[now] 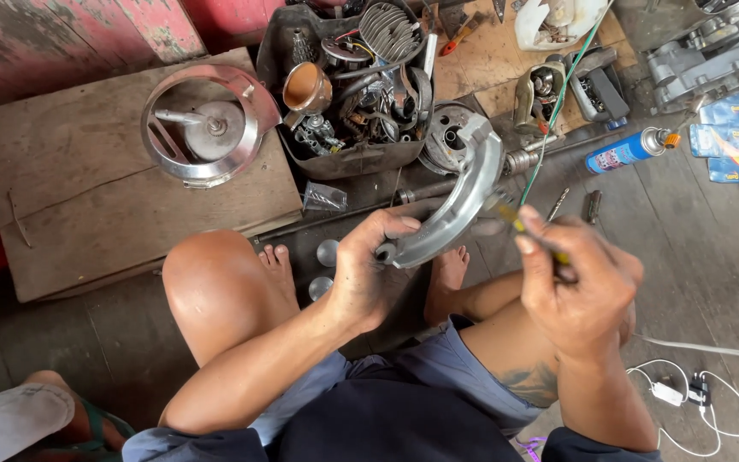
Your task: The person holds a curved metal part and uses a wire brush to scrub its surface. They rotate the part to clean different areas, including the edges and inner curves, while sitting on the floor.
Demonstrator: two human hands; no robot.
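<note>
Gripping a curved metal brake shoe (459, 201) in my left hand (368, 274), I've got my fingers (391, 229) clamped round its lower end, and it arcs up and away in front of me, between my knees. My right hand (576, 287) is closed round a thin tool with a yellow handle (534, 235), its tip blurred right beside the shoe's outer edge, so I can't tell if it touches. Behind the shoe, a round hub part (445, 135) lies on the floor, partly hidden by the shoe itself. Just past it sits a dark tray (357, 158) crammed with springs, bolts and a copper-coloured cup (307, 87). To the left, a shiny round cover (203, 124) rests on a worn wooden board (87, 188). Off to the right a blue spray can (626, 152) lies on its side, and a green wire (562, 98) runs down across the floor towards my tool hand. A white cable and charger (677, 392) trail by my right leg. Another person's foot (70, 419) shows at lower left.
</note>
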